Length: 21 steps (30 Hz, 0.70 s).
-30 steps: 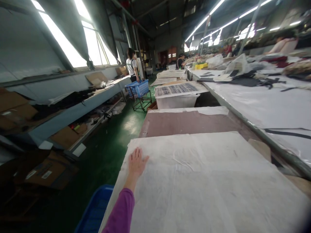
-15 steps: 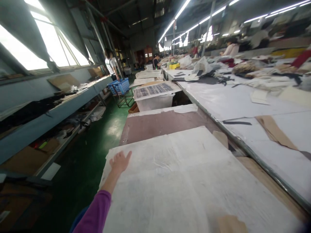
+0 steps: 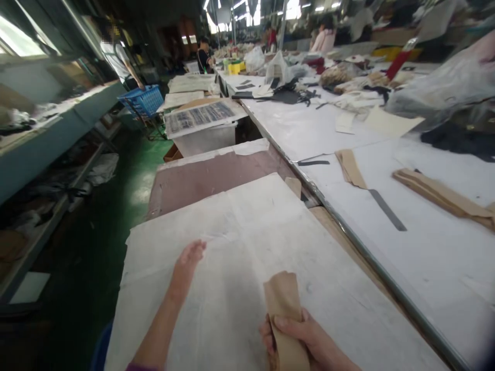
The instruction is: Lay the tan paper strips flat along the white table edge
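Observation:
My left hand (image 3: 185,268) lies flat with fingers stretched out on a large white sheet (image 3: 247,242) that covers the near work surface. My right hand (image 3: 305,337) is at the bottom edge, fingers wrapped round a stack of tan paper-like pieces (image 3: 284,309) that stands up over the sheet. Beyond the white sheet lies a brownish board (image 3: 209,178).
A long white table (image 3: 348,134) with a metal edge runs along the right, bearing tan pieces (image 3: 441,193), dark strips (image 3: 386,208) and plastic bags. A blue basket (image 3: 143,100) and a person stand far left beside a shelf. Green floor (image 3: 116,206) lies left. Other people work far back.
The view has swung right and down. My left hand has slid toward the sheet's middle, and my right hand has come into view holding the tan stack.

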Each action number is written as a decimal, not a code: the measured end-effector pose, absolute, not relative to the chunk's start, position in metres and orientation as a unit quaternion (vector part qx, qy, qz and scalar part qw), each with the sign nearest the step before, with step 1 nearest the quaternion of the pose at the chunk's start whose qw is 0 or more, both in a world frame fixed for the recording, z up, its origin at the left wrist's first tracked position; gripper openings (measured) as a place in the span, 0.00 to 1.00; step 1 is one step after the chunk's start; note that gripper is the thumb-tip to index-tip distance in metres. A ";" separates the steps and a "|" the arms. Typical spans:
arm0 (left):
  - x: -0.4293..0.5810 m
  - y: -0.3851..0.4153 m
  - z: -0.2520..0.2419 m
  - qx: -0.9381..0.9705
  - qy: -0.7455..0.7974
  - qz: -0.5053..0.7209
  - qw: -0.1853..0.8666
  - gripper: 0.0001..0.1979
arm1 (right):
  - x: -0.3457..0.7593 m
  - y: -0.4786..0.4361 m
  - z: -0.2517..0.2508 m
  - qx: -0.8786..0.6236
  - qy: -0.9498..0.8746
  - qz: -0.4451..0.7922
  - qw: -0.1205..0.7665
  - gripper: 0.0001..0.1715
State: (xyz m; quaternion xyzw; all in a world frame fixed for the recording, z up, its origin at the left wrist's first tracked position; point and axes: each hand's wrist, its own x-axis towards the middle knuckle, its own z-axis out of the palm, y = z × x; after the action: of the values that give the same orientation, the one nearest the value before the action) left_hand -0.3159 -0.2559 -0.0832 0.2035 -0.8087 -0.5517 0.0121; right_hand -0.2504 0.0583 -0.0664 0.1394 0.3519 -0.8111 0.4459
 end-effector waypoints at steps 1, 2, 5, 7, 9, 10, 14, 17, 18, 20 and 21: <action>-0.292 -0.234 -0.072 0.199 -0.796 -0.571 -0.002 0.28 | -0.251 0.055 -0.060 0.143 0.354 -0.805 0.453 0.19; -0.269 -0.211 -0.062 0.195 -0.778 -0.597 -0.019 0.26 | -0.252 0.053 -0.055 0.146 0.362 -0.798 0.460 0.19; -0.220 -0.150 -0.041 0.210 -0.680 -0.700 -0.058 0.24 | -0.253 0.047 -0.044 0.137 0.395 -0.775 0.473 0.22; -0.206 -0.126 -0.032 0.215 -0.647 -0.730 -0.045 0.27 | -0.252 0.044 -0.041 0.111 0.416 -0.768 0.474 0.23; -0.201 -0.113 -0.025 0.230 -0.641 -0.731 -0.034 0.29 | -0.251 0.040 -0.039 0.076 0.438 -0.762 0.471 0.23; -0.200 -0.111 -0.022 0.244 -0.648 -0.720 -0.036 0.28 | -0.250 0.039 -0.038 0.060 0.450 -0.756 0.472 0.23; -0.196 -0.111 -0.012 0.302 -0.684 -0.663 -0.036 0.19 | -0.244 0.032 -0.035 0.026 0.496 -0.725 0.478 0.21; -0.191 -0.115 -0.005 0.333 -0.683 -0.650 -0.009 0.17 | -0.239 0.030 -0.033 0.015 0.508 -0.719 0.474 0.19; -0.190 -0.117 -0.003 0.341 -0.685 -0.644 -0.001 0.16 | -0.239 0.029 -0.033 0.011 0.506 -0.720 0.475 0.20; -0.188 -0.122 0.002 0.350 -0.694 -0.628 0.013 0.15 | -0.237 0.027 -0.031 0.010 0.484 -0.725 0.489 0.22; -0.187 -0.125 0.004 0.350 -0.701 -0.621 0.018 0.15 | -0.237 0.025 -0.031 0.012 0.466 -0.729 0.501 0.23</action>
State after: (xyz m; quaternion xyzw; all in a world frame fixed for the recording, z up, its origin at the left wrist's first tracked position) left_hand -0.1869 -0.1246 0.0037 0.3501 -0.7014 -0.6206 0.0177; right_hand -0.2371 0.0249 -0.0307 0.0120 0.4655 -0.7294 0.5011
